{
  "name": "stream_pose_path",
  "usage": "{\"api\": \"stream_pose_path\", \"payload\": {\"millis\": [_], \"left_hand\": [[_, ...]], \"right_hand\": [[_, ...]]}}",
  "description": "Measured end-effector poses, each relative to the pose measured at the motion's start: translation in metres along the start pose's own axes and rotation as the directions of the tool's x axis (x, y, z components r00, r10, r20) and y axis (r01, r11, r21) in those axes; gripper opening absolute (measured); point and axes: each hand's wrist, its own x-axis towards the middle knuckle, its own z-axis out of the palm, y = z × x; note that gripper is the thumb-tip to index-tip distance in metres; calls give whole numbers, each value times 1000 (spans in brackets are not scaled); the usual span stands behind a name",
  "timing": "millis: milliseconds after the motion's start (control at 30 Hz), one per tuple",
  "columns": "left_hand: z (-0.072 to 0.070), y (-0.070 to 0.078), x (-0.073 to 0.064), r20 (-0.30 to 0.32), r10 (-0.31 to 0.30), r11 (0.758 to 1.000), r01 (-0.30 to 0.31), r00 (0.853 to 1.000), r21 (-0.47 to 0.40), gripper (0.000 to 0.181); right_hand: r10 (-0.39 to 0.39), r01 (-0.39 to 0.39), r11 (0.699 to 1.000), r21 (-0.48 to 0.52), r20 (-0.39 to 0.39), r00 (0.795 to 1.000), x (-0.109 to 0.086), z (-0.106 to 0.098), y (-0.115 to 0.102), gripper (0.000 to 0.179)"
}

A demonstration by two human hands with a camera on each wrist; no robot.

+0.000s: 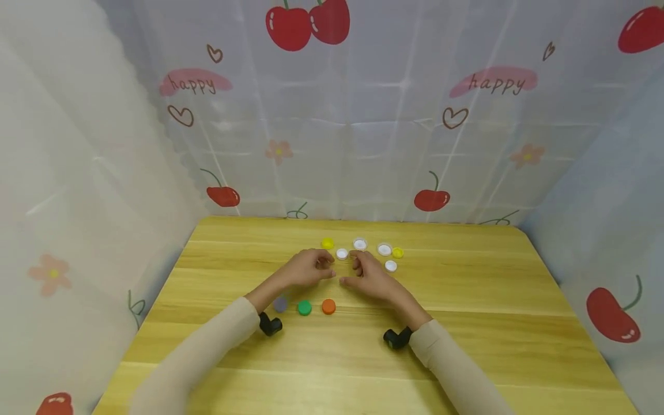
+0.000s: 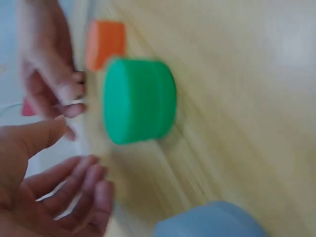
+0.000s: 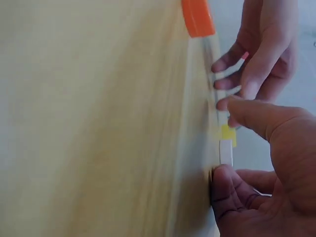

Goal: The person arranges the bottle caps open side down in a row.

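Above the wooden table my left hand (image 1: 309,268) has its fingers loosely bent and its thumb apart, with nothing between them. Facing it across a small gap is my right hand (image 1: 370,276), also bare, its fingertips beside a small white cap (image 1: 342,253). Behind the hands lie a yellow cap (image 1: 327,243) and two clear-rimmed white discs, one (image 1: 360,244) straight back and one (image 1: 384,249) farther right. Nearer me sit an orange cap (image 1: 329,306), a green cap (image 1: 304,308) and a purple cap (image 1: 280,304), the last partly overlapped by my left wrist.
Right of my right hand lie another white cap (image 1: 391,266) and a second yellow piece (image 1: 397,252). A black camera mount is on each wrist, low over the table (image 1: 467,276). Curtains (image 1: 337,127) printed with cherries surround the table at the back and both sides.
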Motion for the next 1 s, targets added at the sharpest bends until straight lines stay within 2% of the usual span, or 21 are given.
{"api": "stream_pose_path", "payload": {"millis": [133, 300, 467, 633, 1000], "left_hand": [[6, -2, 24, -68, 10, 996, -4, 998, 88, 39], [8, 2, 38, -86, 31, 983, -14, 996, 185, 32], [8, 4, 41, -74, 73, 979, -57, 995, 198, 19], [7, 4, 41, -66, 95, 980, -82, 993, 181, 13], [13, 0, 45, -67, 107, 977, -92, 992, 190, 15]], "right_hand": [[15, -14, 1000, 19, -35, 999, 13, 1, 4, 70], [-15, 15, 1000, 4, -90, 996, 25, 6, 6, 46], [6, -4, 1000, 10, -152, 988, 29, 9, 7, 23], [-12, 13, 1000, 4, -168, 986, 30, 6, 8, 23], [-14, 17, 1000, 14, -169, 985, 28, 7, 9, 25]]}}
